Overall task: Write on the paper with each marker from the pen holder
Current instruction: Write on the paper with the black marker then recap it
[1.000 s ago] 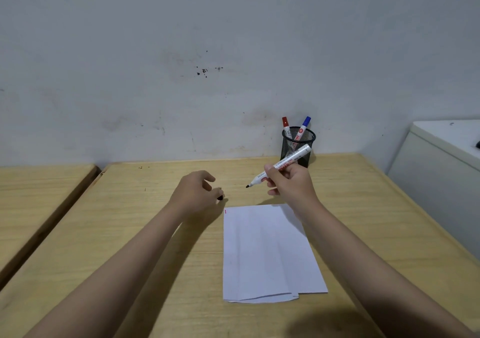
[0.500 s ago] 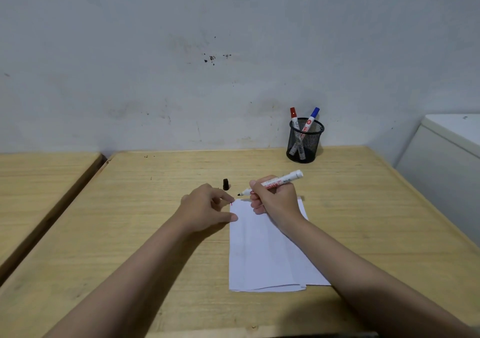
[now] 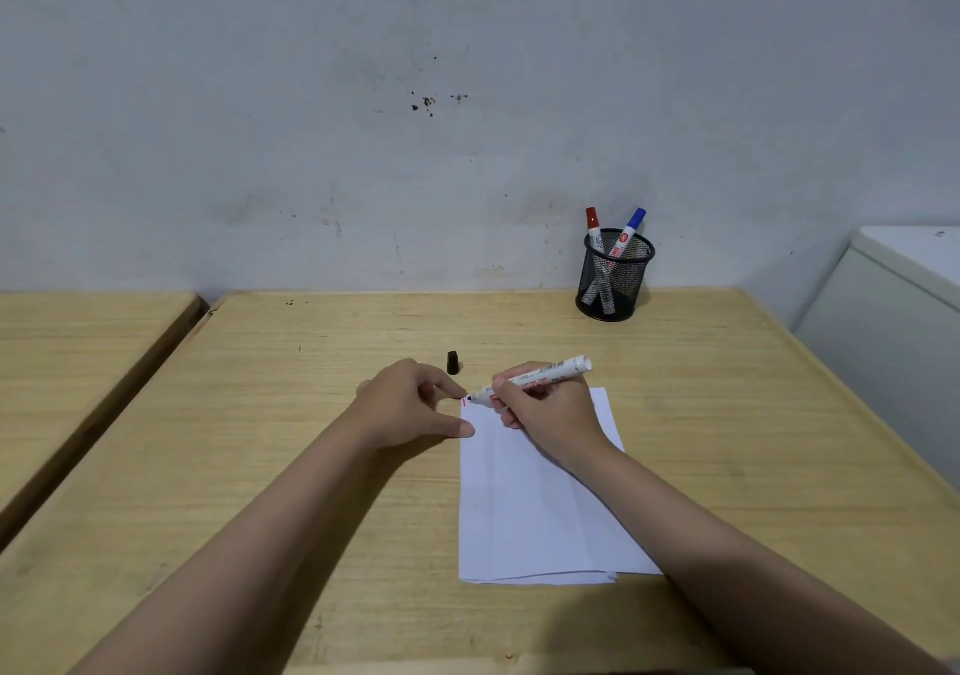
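Note:
A white sheet of paper (image 3: 535,508) lies on the wooden table (image 3: 260,440), with a small red mark at its top left corner. My right hand (image 3: 550,414) grips an uncapped white marker (image 3: 540,377), its black tip touching the paper's top left corner. My left hand (image 3: 410,407) rests on the table at the paper's left edge, thumb and forefinger on the sheet, holding nothing. The marker's black cap (image 3: 453,362) stands on the table just beyond my hands. A black mesh pen holder (image 3: 615,279) at the back holds a red-capped marker (image 3: 593,225) and a blue-capped marker (image 3: 628,233).
A second wooden table (image 3: 78,342) stands to the left across a narrow gap. A white cabinet (image 3: 893,311) stands at the right edge. A grey wall (image 3: 363,129) runs behind the table.
My left hand set the black cap down on the table and moved onto the paper's edge. My right hand lowered the marker until its tip reached the paper's corner.

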Motion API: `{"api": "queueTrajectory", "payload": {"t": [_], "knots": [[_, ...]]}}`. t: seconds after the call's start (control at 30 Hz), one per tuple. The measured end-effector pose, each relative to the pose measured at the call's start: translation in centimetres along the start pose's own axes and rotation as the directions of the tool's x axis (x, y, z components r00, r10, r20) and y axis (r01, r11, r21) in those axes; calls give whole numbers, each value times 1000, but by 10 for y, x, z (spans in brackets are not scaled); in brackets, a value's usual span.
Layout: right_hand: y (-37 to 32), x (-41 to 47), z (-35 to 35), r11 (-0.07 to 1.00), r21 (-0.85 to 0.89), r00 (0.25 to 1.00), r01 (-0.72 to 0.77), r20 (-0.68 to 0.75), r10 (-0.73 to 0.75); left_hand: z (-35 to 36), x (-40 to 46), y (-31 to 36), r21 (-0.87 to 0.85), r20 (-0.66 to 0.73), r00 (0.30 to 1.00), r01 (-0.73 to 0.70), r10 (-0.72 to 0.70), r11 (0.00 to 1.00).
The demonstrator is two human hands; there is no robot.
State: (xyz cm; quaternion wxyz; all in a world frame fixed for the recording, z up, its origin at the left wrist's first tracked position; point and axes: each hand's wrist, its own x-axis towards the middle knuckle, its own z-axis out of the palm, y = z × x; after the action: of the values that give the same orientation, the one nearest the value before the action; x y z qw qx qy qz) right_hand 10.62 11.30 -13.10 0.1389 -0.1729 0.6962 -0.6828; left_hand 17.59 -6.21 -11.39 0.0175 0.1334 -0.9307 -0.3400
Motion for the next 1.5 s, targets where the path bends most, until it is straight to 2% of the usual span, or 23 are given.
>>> {"api": "queueTrajectory", "payload": {"t": [0.6,0.77,0.9,1.0,1.1,1.33,1.4,1.47,1.5], "knots": [[2,2,-1,995,-98,998,-23,51,28,-1,-1,2,15,-4,1000,-2,2,1000],[-2,3,-4,996,88,999,-35,-38,38,-4,-6,8,63,-8,1000,-3,3,998],[-9,5,-7,964,247,988,-99,-93,125,-6,-4,12,166,-12,996,-83,87,983],[-15,4,-9,927,348,979,-138,-95,181,-8,2,13,14,-106,985,-133,134,991],[-18,3,-11,902,403,975,-153,-89,206,-7,14,15,32,-187,968,-164,167,986],[-22,1,-12,894,419,972,-157,-94,215,-1,36,17,114,-183,975,-110,129,987],[-25,0,-14,899,418,974,-131,-113,195,-3,35,18,12,-213,972,-100,101,995],[-30,-1,-17,915,396,981,-83,-132,146,-7,31,25,-240,-240,970,-107,47,965],[-34,-2,-18,924,380,983,-52,-142,114,-10,27,30,-383,-237,971,-118,26,916]]}}
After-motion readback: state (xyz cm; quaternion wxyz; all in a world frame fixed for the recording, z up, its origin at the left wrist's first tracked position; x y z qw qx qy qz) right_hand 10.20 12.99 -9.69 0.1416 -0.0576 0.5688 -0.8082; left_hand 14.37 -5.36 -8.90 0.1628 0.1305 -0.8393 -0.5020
